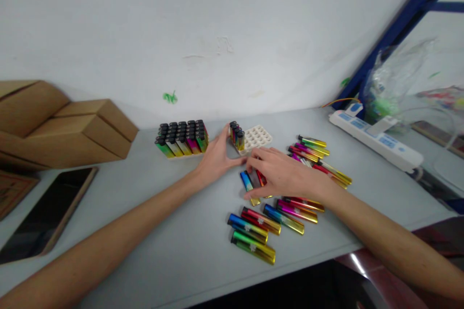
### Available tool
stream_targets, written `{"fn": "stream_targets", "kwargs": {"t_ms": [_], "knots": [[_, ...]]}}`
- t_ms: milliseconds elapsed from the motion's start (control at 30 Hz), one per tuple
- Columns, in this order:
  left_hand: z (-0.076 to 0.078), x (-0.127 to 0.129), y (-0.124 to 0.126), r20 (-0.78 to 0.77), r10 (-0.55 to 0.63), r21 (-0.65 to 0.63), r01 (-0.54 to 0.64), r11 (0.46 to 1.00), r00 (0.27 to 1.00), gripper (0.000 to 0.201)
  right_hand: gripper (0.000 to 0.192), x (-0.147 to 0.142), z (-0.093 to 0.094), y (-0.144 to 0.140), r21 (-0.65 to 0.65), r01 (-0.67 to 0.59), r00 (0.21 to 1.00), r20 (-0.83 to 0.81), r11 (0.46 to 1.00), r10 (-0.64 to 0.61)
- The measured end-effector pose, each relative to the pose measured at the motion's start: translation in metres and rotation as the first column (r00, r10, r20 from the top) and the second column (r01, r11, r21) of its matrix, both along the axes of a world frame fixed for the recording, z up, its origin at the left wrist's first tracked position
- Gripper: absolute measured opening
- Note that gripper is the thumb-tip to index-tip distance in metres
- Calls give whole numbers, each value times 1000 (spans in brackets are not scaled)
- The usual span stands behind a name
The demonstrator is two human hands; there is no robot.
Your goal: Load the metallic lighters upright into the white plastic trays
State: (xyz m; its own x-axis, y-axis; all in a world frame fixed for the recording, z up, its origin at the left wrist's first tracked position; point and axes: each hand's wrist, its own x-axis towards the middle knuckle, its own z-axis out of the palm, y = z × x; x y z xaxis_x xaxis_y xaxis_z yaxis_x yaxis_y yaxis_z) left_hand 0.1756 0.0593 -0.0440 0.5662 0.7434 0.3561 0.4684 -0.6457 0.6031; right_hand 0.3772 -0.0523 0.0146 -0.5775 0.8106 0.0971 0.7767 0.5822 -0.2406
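My left hand [214, 154] braces a white holed tray [259, 136] at its left end, the thumb stretched along the front edge and the fingers behind. A row of upright lighters [238, 138] stands in that end of the tray. In front of it my right hand [277, 171] is curled over a blue-and-gold lighter [247, 182] and a red lighter [261, 178], its thumb at the blue one's lower end. The fingers partly cover both. Nearer the table edge lie several metallic lighters, among them a green one [253, 247].
A full block of upright lighters [181, 140] stands left of my left hand. More loose lighters [308, 149] lie beyond my right hand. Cardboard boxes [65, 135] and a phone [47, 212] are at the left. A power strip [377, 140] lies at the right.
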Motion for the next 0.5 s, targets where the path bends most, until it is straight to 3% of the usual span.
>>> {"fn": "stream_targets", "kwargs": {"t_ms": [133,233,333,433,500], "knots": [[3,2,-1,-42,39,27,-37,999,998,74,31,-5,-4,-2,-45,-4,999,-32,999,2],[4,2,-2,-25,26,36,-25,999,999,70,14,-6,-1,-2,-70,10,999,-32,998,-12],[4,2,-1,3,8,9,-8,1000,1000,70,13,-2,10,0,-125,-59,985,-167,990,38],[7,0,0,50,-72,-1,73,997,996,72,14,5,19,3,-251,-122,904,-427,960,3],[8,0,-1,72,-112,4,112,994,991,71,17,7,21,5,-390,-213,780,-620,896,-84]]}}
